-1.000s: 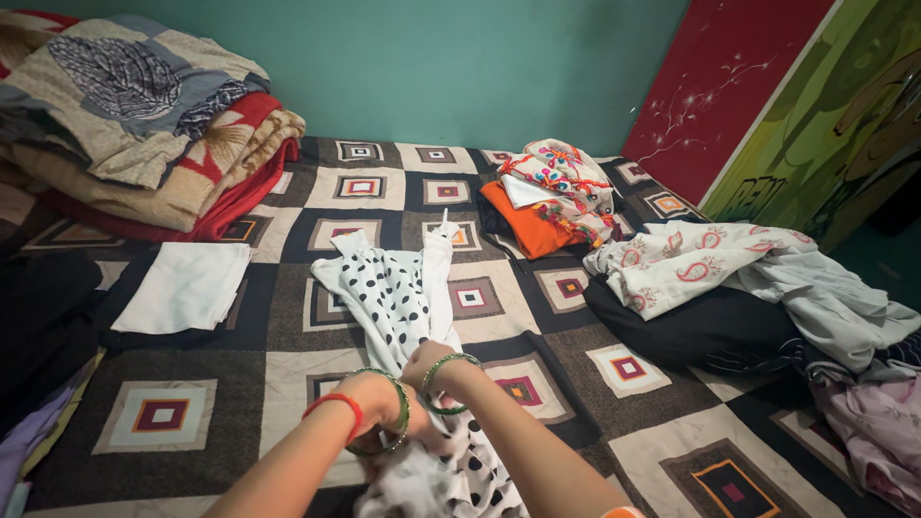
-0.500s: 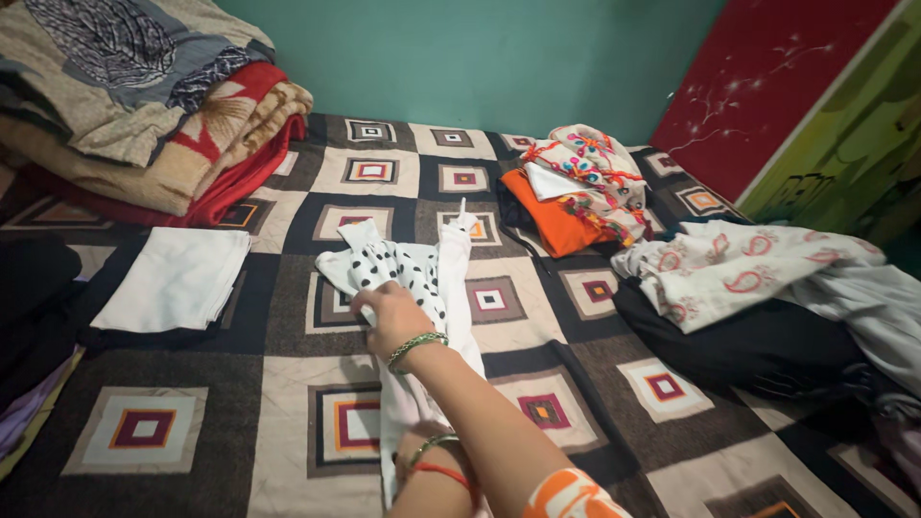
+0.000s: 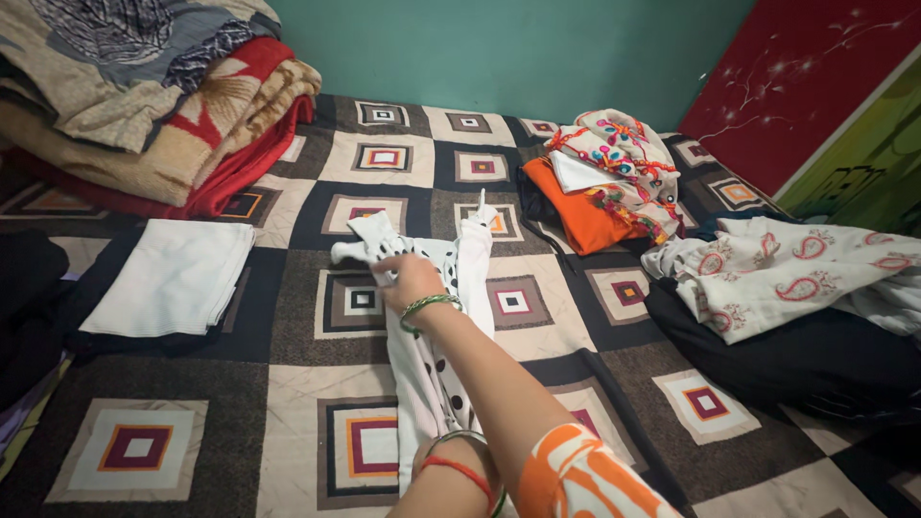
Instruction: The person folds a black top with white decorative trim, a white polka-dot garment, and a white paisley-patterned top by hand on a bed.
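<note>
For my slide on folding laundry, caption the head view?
Right hand presses a white black-dotted garment flat on a patterned bedspread; left hand holds its near end.

Orange-and-white patterned sleeve (image 3: 585, 475), green bangles (image 3: 429, 305), red wrist thread (image 3: 460, 470)

We have only one view, from a camera worn on the person's head. It looks down and forward across the bed (image 3: 288, 451) toward the green wall (image 3: 518, 48). It sits close above the person's own arms, which reach in from the bottom edge.
</note>
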